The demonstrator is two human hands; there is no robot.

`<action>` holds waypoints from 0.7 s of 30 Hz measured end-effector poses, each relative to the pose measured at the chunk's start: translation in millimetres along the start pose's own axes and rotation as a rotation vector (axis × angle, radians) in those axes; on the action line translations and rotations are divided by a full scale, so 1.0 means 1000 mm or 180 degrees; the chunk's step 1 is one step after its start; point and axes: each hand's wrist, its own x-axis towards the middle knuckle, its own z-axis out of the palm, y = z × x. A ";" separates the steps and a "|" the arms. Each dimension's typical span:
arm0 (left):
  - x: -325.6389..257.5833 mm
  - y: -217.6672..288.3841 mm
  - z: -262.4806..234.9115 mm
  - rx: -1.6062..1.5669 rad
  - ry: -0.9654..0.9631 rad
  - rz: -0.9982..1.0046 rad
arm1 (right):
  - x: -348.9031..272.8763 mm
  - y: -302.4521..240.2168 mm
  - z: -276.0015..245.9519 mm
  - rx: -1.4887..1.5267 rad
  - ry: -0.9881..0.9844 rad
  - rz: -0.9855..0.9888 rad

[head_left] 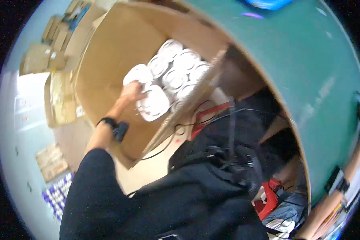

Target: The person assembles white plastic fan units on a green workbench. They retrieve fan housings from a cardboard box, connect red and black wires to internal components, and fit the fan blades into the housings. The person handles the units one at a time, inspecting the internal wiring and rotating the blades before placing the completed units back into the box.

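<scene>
My left hand (131,93), with a black strap and small black device on its wrist, reaches into a large open cardboard box (108,60). Its fingers are bent around the edge of a white rounded plastic housing (138,74). The thumb lies against a second white housing (154,105), which has short thin bits at its edge. Beside them in the box, several more white round housings (175,79) sit close together with ringed faces up. My right hand does not show.
A green tabletop (308,92) curves along the right. At lower right, another person's forearm (351,170) with a wrist device rests over it. Cardboard boxes (44,60) are stacked at far left. Below the table lie red items (270,198) and cables; purple-and-white items (59,194) stand at left.
</scene>
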 end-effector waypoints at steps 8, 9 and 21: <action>-0.079 0.049 -0.154 -0.0802 0.1634 0.0284 | -0.009 0.034 0.007 0.1085 -0.0195 -0.1285; -0.090 0.063 -0.189 -0.0812 0.1630 0.0433 | -0.005 0.032 0.000 0.1103 -0.0104 -0.1433; -0.180 0.259 -0.379 0.0553 0.1519 0.3235 | -0.023 0.037 -0.007 0.0743 0.0344 -0.1669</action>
